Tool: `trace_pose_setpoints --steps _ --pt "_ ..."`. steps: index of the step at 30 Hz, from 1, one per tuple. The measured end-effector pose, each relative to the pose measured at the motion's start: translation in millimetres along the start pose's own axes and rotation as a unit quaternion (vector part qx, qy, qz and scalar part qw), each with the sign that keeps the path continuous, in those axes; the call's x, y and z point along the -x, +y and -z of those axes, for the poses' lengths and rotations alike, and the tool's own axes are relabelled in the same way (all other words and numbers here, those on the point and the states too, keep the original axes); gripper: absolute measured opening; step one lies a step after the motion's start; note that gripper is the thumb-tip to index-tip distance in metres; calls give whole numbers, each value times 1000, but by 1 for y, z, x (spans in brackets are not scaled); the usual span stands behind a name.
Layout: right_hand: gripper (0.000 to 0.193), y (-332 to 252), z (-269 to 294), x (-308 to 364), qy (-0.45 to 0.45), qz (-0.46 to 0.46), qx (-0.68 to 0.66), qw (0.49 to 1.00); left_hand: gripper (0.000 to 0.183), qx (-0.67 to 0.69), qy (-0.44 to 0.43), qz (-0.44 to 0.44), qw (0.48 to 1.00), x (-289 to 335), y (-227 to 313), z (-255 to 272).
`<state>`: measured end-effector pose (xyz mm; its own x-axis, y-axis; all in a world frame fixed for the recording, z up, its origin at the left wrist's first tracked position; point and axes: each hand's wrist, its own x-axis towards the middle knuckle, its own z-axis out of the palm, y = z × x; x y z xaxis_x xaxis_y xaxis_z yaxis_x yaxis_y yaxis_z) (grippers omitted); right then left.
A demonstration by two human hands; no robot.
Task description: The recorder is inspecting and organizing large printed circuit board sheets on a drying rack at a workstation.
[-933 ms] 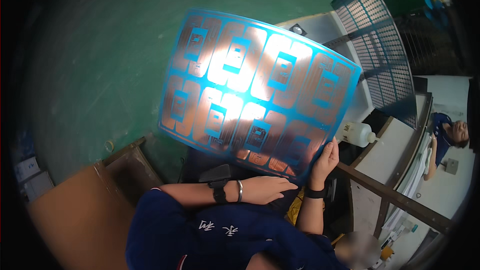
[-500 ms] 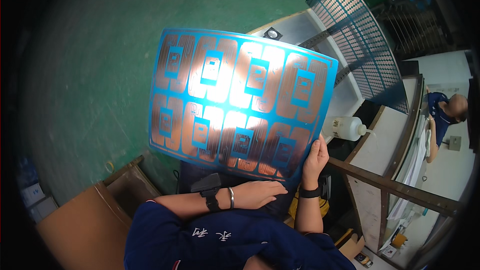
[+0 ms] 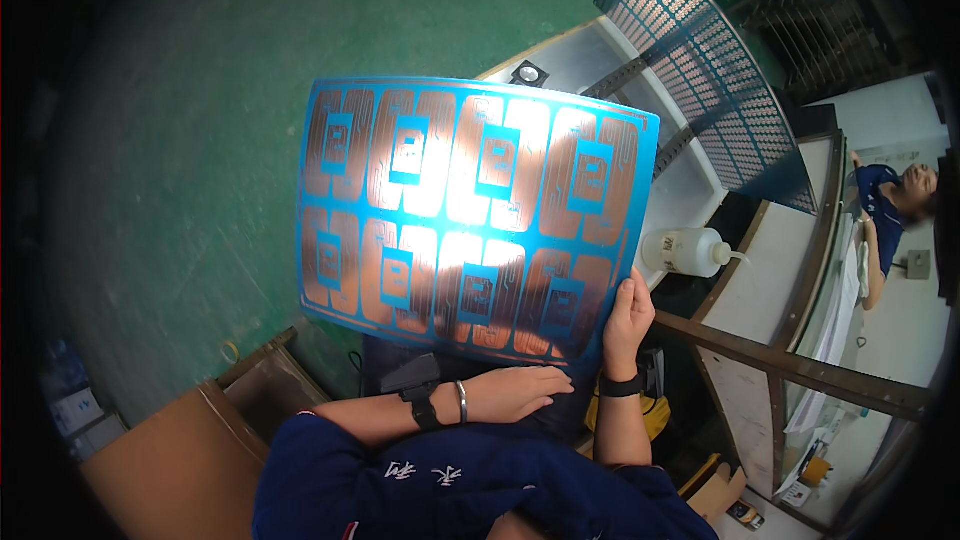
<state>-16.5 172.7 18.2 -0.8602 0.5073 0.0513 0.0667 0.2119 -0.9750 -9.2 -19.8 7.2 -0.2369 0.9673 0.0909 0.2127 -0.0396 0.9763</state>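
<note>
A large blue panel with copper circuit patterns, a circuit board panel (image 3: 450,215), is tilted up in front of me and reflects a bright glare in its middle. My right hand (image 3: 628,320) grips its lower right edge, with the thumb on the face and the other fingers mostly hidden. My left hand (image 3: 515,395) lies across my lap just below the panel's lower edge. Its fingers are stretched out with nothing in them. A dark band with a boxy device (image 3: 412,377) and a silver bracelet (image 3: 462,402) are on my left wrist.
A white plastic squeeze bottle (image 3: 685,253) stands right of the panel. Behind it, a second copper-patterned panel (image 3: 710,80) stands slanted by a light-topped bench (image 3: 580,60). A brown box (image 3: 175,450) is at lower left. Another person (image 3: 885,205) shows at far right, beyond a framed partition (image 3: 790,365).
The panel has shifted slightly left and tilted a little, with my right hand still on its edge. My left hand has barely moved. The person at far right has raised their head.
</note>
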Motion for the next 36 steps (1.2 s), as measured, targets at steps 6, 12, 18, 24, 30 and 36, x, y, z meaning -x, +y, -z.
trace_pose_setpoints --steps 6,12,18,24,30,36 --pt "35 -1 -1 -1 10 -2 -1 1000 32 10 -9 18 1000 -1 4 1" --pt "35 1 -2 -2 3 4 -13 1000 33 63 -18 9 998 -3 11 11" --pt "33 7 4 3 10 16 34 999 33 88 20 15 996 -3 11 7" --pt "34 4 1 2 8 -1 -25 1000 34 84 16 33 996 -2 7 5" --pt "34 1 1 -2 6 -1 -40 999 33 84 7 43 995 -5 5 7" --pt "35 5 2 0 6 -5 -30 1000 33 71 14 36 997 -4 8 8"
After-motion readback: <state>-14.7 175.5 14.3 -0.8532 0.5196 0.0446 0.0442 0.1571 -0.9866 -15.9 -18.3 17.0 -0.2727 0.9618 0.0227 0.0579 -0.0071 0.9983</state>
